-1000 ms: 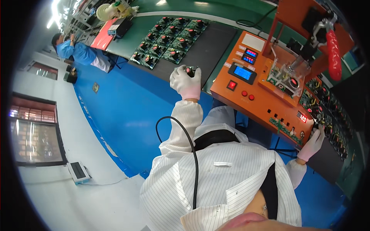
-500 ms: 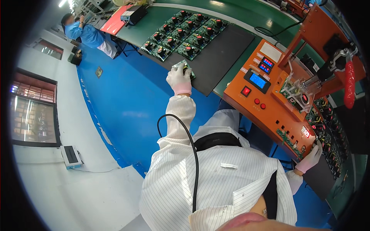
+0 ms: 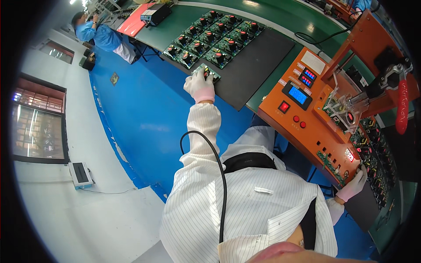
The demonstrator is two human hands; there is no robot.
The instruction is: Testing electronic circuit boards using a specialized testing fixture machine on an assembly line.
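My left hand (image 3: 200, 89), in a white glove with a pink cuff, is closed on a green circuit board (image 3: 212, 72) at the near left edge of a black mat (image 3: 258, 72). The board lies just nearer than rows of similar boards (image 3: 206, 37) with dark parts and red tops. At the lower right, my gloved right hand (image 3: 354, 185) rests by the corner of an orange test fixture (image 3: 285, 94), its fingers stretched along the side. Beside it, a narrow green board (image 3: 330, 166) sits on the fixture's front edge. Another circuit board (image 3: 335, 116) sits beneath the fixture's clear clamp plate.
A red-handled toggle clamp (image 3: 402, 105) stands over the fixture. More populated boards (image 3: 375, 162) lie packed on its right. A black cable (image 3: 223, 193) hangs across my front. Further off, a person in blue (image 3: 103, 37) sits beside the bench, near a dark box-shaped device (image 3: 155, 14).
My left hand has carried the circuit board slightly farther and leftward, closer to the rows. My right hand stays by the fixture's corner. The whole view has shifted a little.
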